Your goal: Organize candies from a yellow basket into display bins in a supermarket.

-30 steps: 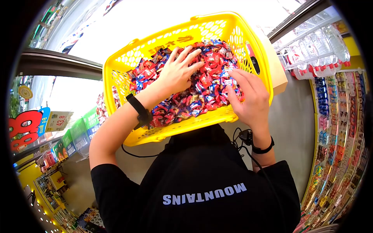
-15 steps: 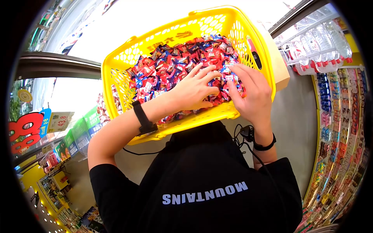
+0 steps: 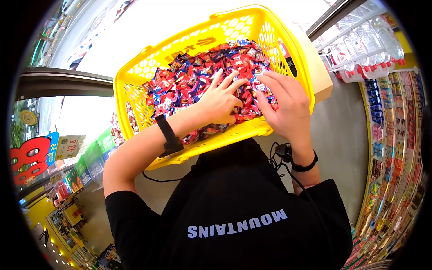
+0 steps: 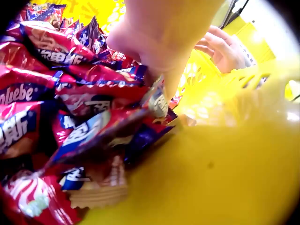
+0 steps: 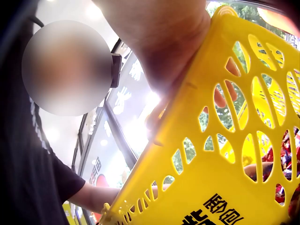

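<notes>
A yellow plastic basket (image 3: pixel 130 96), seen at a slant in the head view, holds a heap of small wrapped candies (image 3: pixel 177 85) in red and dark blue wrappers. My left hand (image 3: pixel 220 101) lies on the near part of the heap, fingers spread over the candies, its wrist across the near rim. To its right, my right hand (image 3: pixel 288 103) reaches over the near right corner, fingers and thumb loosely bent and apart above the candies. The left wrist view shows wrapped candies (image 4: pixel 89 98) close up against the yellow wall. Through the basket's holes, the right wrist view shows fingers (image 5: pixel 220 98).
A cardboard box (image 3: pixel 321 81) stands beyond the basket's right side. Shelves of packaged goods (image 3: pixel 391 148) line the right, below bottles (image 3: pixel 355 49) with red caps. A black cable (image 3: pixel 164 181) hangs near the body. Price signs (image 3: pixel 69 146) stand at left.
My left hand has drawn back from the middle of the heap toward the near rim and slightly right. The right hand stays over the near right corner. The basket has shifted slightly in view.
</notes>
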Demonstrator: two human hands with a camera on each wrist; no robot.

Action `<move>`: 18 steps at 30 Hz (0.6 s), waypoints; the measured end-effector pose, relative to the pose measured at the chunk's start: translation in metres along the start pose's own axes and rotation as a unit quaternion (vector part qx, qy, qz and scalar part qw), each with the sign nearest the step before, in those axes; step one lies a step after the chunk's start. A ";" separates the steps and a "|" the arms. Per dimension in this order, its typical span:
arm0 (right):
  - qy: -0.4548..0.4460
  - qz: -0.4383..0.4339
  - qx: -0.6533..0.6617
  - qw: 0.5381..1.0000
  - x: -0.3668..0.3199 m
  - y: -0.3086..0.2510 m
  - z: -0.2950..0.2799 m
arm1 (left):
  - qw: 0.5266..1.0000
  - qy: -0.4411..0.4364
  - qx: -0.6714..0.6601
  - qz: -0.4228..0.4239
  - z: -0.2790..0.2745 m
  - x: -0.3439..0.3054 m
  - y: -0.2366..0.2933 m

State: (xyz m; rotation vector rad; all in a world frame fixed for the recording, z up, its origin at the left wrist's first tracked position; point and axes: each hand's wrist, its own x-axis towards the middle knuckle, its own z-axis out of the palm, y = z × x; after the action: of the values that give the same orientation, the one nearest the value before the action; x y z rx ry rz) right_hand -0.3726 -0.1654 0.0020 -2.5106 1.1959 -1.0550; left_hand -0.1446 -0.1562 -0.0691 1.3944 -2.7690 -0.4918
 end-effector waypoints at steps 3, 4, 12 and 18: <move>-0.005 0.001 -0.002 1.000 0.001 0.000 0.000 | 0.999 0.037 0.007 -0.005 0.010 0.003 0.004; -0.007 0.002 -0.003 1.000 0.000 0.000 0.000 | 0.999 0.041 0.035 0.000 0.011 0.004 0.002; 0.003 -0.010 0.008 1.000 -0.001 0.002 -0.001 | 0.962 0.077 0.245 -0.093 -0.019 -0.007 -0.040; 0.008 -0.011 0.011 1.000 0.000 0.001 0.001 | 0.974 0.077 0.184 -0.110 -0.036 -0.016 -0.041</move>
State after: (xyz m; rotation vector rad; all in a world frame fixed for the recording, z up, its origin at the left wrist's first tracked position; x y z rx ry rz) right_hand -0.3730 -0.1665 0.0009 -2.5088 1.1582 -1.0882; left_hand -0.0976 -0.1761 -0.0442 1.7356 -2.6864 0.1411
